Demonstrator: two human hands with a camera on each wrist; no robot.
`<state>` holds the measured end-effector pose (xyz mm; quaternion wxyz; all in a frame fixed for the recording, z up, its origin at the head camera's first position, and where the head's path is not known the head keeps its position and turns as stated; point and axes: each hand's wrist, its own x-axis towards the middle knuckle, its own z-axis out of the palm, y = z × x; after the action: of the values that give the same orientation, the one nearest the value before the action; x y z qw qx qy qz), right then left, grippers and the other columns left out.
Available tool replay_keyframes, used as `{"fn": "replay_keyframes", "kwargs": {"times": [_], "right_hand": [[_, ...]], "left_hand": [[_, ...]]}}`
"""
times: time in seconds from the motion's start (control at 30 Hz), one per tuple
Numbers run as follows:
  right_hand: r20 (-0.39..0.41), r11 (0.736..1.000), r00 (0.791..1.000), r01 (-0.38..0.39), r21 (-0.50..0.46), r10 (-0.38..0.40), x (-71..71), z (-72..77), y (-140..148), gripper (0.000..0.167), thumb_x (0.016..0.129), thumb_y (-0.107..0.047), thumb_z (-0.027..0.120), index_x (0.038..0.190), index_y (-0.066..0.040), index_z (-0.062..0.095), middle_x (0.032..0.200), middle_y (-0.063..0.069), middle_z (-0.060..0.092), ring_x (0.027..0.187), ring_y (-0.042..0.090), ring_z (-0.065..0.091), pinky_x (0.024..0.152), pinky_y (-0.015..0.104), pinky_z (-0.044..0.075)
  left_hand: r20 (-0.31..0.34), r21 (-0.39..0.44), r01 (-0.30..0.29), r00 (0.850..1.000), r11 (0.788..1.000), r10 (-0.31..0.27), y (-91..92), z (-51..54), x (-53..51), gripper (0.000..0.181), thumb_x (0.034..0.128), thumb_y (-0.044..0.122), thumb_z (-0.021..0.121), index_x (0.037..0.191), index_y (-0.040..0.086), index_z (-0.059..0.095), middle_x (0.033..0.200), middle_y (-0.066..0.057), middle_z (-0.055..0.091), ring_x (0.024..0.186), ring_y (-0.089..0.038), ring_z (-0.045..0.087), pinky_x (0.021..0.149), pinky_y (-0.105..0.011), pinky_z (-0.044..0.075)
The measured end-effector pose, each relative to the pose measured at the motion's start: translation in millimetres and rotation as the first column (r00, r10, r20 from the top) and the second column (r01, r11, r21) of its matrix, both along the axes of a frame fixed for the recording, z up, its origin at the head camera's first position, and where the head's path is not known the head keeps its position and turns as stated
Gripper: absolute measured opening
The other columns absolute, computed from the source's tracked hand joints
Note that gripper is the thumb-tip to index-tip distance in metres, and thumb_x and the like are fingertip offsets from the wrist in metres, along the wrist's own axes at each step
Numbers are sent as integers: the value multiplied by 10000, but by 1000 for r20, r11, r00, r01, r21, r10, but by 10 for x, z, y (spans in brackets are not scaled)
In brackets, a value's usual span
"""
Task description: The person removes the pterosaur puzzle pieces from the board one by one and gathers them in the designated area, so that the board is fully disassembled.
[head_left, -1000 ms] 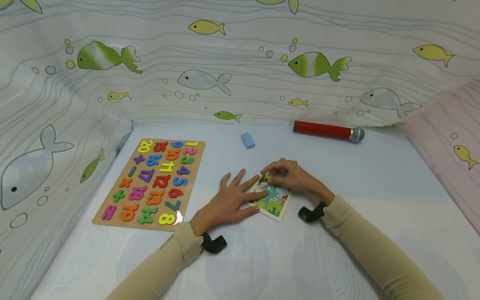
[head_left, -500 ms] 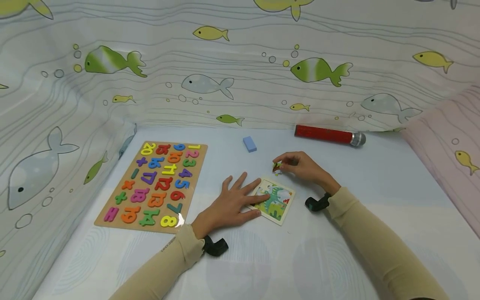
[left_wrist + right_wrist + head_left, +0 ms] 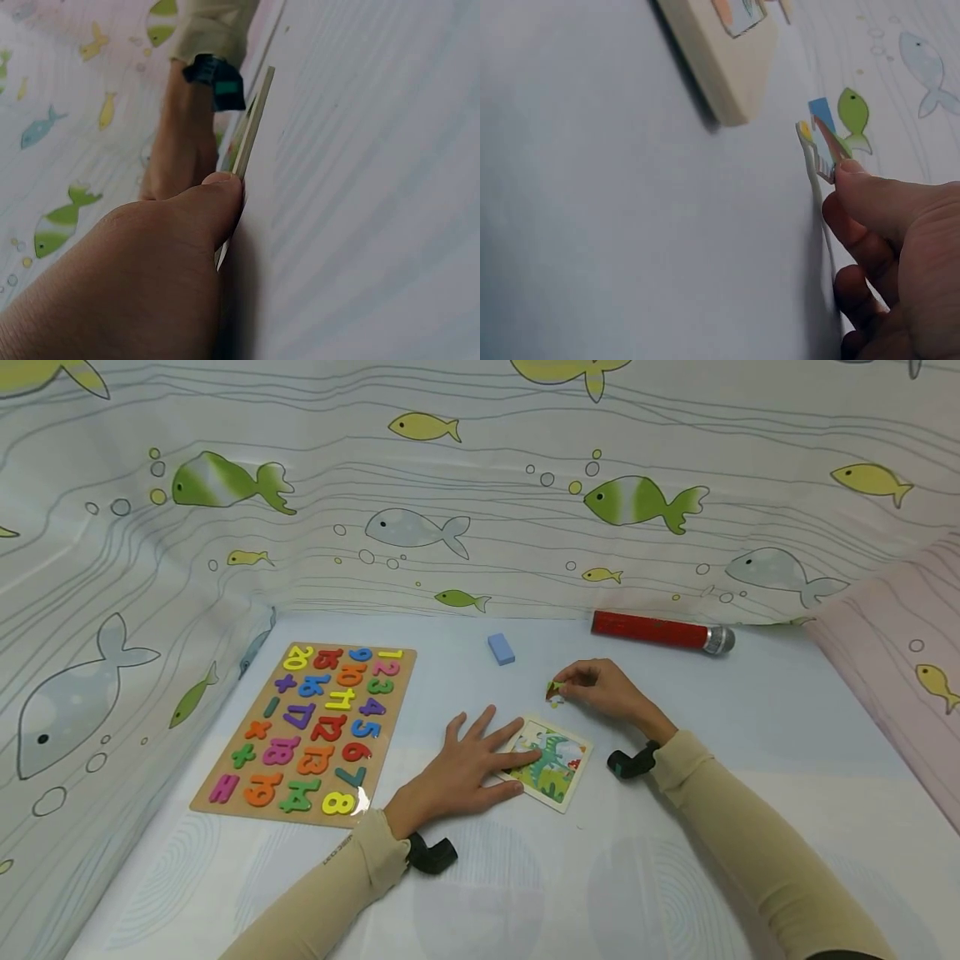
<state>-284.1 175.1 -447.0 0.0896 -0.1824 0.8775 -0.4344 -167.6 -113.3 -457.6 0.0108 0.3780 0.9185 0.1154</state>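
A small square jigsaw puzzle (image 3: 558,781) with a blue-green dinosaur picture and a pale frame lies on the table. My left hand (image 3: 461,764) rests on its left side with fingers spread, the index finger lying across the picture. In the left wrist view, my thumb is at the edge of the puzzle board (image 3: 255,124). Beyond the board's far corner, my right hand (image 3: 606,689) pinches a small brown and green puzzle piece (image 3: 553,690) between thumb and finger. A pale bit with yellow (image 3: 804,133) shows beside it; whether it is a separate piece I cannot tell.
A wooden number board (image 3: 300,735) with colourful digits and signs lies left of my left hand. Farther back are a blue block (image 3: 501,649) and a red microphone (image 3: 660,632). Fish-patterned cloth (image 3: 525,552) rises behind and at the sides.
My right hand was at the puzzle's far corner; it has moved away to the upper right with the brown and green piece, leaving a pale spot there. The left hand stays put.
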Motion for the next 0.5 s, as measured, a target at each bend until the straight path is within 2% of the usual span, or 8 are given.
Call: {"fn": "replay_keyframes", "kwargs": {"times": [0.2, 0.33, 0.43, 0.5], "right_hand": [[-33, 999, 998, 45, 9, -45, -10, -33, -6, 201, 958, -228, 725, 1112, -106, 767, 992, 64, 683, 906, 183, 532, 794, 287, 433], [-61, 998, 996, 61, 10, -60, -37, -46, -14, 185, 942, -217, 744, 1092, -114, 778, 1023, 76, 710, 960, 205, 538, 879, 368, 414], [-89, 998, 995, 55, 15, -53, -62, -52, -24, 169, 934, -204, 752, 1075, -116, 785, 1056, 90, 731, 1014, 225, 542, 1042, 492, 309], [-108, 999, 993, 47, 22, -44, -76, -53, -34, 158, 931, -192, 753, 1064, -115, 789, 1070, 100, 738, 1030, 243, 541, 1073, 565, 225]], "left_hand": [[8, 12, 2, 1000, 1000, -2, 5, 1, 6, 518, 1014, 601, 454, 1517, 480, 426, 1701, 17, 252, 1582, -424, 123, 1175, -715, 102], [8, 5, -2, 1000, 1000, 2, 7, 2, 5, 519, 1013, 603, 452, 1517, 480, 426, 1703, 18, 247, 1584, -423, 115, 1179, -712, 96], [15, -8, -8, 1000, 1000, 8, 8, 9, 4, 526, 1011, 613, 446, 1520, 485, 416, 1706, 28, 234, 1587, -413, 108, 1182, -706, 93], [16, -12, -11, 1000, 1000, 11, 8, 7, 0, 526, 1011, 616, 442, 1521, 487, 413, 1707, 30, 232, 1588, -410, 109, 1182, -704, 97]]}}
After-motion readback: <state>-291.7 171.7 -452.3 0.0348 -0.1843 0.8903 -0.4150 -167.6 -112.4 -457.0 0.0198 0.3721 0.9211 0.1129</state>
